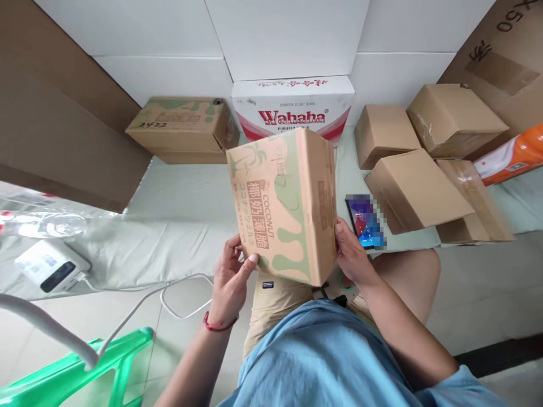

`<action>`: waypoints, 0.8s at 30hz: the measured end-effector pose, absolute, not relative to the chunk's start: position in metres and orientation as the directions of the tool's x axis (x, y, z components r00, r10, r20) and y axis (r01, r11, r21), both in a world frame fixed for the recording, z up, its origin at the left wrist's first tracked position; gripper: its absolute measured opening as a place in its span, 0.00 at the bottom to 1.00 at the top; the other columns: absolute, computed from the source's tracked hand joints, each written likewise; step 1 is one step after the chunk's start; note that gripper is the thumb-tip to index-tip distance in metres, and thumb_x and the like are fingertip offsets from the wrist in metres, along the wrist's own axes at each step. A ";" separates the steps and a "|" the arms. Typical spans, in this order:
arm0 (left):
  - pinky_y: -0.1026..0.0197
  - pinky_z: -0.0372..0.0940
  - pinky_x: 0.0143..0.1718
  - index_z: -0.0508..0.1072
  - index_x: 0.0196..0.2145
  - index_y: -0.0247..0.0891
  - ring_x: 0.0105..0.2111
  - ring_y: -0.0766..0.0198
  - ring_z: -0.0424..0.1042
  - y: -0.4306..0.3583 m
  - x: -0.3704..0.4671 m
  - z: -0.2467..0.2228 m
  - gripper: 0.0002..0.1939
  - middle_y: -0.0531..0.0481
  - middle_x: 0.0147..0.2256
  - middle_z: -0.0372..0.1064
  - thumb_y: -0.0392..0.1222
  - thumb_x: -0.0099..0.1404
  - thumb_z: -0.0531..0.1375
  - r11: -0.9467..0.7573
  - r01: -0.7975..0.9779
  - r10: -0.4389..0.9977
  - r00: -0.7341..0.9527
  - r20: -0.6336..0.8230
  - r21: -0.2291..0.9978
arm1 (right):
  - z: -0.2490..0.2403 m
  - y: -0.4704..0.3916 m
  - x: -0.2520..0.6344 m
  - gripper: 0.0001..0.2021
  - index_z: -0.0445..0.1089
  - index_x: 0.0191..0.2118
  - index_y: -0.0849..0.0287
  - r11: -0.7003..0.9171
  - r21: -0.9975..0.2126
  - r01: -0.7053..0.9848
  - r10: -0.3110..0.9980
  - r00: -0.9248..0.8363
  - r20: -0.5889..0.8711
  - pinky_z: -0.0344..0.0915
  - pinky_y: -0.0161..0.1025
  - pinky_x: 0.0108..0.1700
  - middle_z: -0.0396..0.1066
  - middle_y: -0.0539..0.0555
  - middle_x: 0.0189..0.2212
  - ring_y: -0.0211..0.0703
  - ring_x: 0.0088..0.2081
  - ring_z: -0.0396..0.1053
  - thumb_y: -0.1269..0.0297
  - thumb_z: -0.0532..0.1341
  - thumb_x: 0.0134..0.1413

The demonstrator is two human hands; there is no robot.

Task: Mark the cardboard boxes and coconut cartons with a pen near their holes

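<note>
A brown cardboard box [271,209] with green drip print and the word COCONUT is held up, tilted, over my lap. My left hand [233,271] grips its lower left edge, thumb on the printed face and fingers behind. On the opposite side my right hand [352,251] is closed on the box's lower right edge. The box's underside and most of the right fingers are hidden. Beyond the right hand lies a tablet or phone [363,221] with a lit screen, partly blurred out.
Against the wall stand a white and red Wahaha carton [292,93] and another printed box [176,127]. Several plain boxes [418,186] sit at right, near an orange package [515,152]. At left are a white device [51,264] with a cable, plastic bottles [51,223] and a green stool [114,362].
</note>
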State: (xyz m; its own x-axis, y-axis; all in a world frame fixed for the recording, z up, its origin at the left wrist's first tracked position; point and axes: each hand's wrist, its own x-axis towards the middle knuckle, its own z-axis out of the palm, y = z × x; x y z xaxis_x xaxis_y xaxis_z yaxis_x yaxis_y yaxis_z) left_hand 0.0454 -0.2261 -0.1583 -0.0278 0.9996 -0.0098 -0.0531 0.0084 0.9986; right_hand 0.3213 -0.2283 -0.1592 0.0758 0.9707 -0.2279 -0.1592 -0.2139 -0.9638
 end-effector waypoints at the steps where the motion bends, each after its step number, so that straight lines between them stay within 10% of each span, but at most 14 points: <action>1: 0.63 0.71 0.47 0.78 0.58 0.45 0.46 0.60 0.73 -0.231 0.045 -0.154 0.22 0.48 0.46 0.75 0.55 0.71 0.71 0.004 -0.031 0.999 -0.033 -0.005 1.000 | -0.157 -0.226 0.321 0.41 0.62 0.76 0.45 -0.251 -0.951 -0.182 0.959 0.089 -0.270 0.67 0.55 0.74 0.69 0.54 0.72 0.55 0.74 0.65 0.27 0.58 0.67; 6: 0.63 0.71 0.42 0.79 0.53 0.42 0.40 0.62 0.73 -0.246 0.049 -0.140 0.18 0.48 0.42 0.74 0.55 0.73 0.69 -0.041 0.143 0.997 -0.064 0.050 0.989 | -0.159 -0.221 0.316 0.50 0.46 0.81 0.44 -0.445 -0.843 -0.302 0.874 0.062 -0.483 0.85 0.58 0.45 0.67 0.58 0.73 0.57 0.53 0.81 0.25 0.57 0.63; 14: 0.42 0.64 0.72 0.69 0.70 0.51 0.72 0.46 0.63 -0.224 0.057 -0.154 0.30 0.41 0.67 0.66 0.58 0.75 0.65 -0.201 0.244 0.979 0.016 0.203 0.949 | -0.152 -0.224 0.328 0.51 0.48 0.80 0.40 -0.469 -0.859 -0.206 0.882 -0.167 -0.441 0.84 0.54 0.53 0.54 0.55 0.80 0.59 0.73 0.67 0.19 0.55 0.60; 24: 0.29 0.52 0.78 0.67 0.73 0.56 0.80 0.38 0.47 -0.251 0.063 -0.137 0.30 0.41 0.75 0.59 0.58 0.78 0.61 -0.338 0.298 0.937 0.199 0.288 0.893 | -0.128 -0.228 0.351 0.46 0.61 0.75 0.44 -0.561 -0.791 -0.244 0.823 -0.267 -0.501 0.85 0.57 0.48 0.74 0.58 0.68 0.63 0.60 0.79 0.41 0.71 0.53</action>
State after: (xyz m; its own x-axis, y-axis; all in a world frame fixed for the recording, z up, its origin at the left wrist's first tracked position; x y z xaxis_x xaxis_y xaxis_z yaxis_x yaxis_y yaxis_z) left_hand 0.0626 -0.2514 -0.1368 0.1989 0.9367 0.2881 0.2984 -0.3378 0.8927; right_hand 0.3512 -0.2278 -0.1279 -0.2675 0.8231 -0.5009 -0.2444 -0.5608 -0.7910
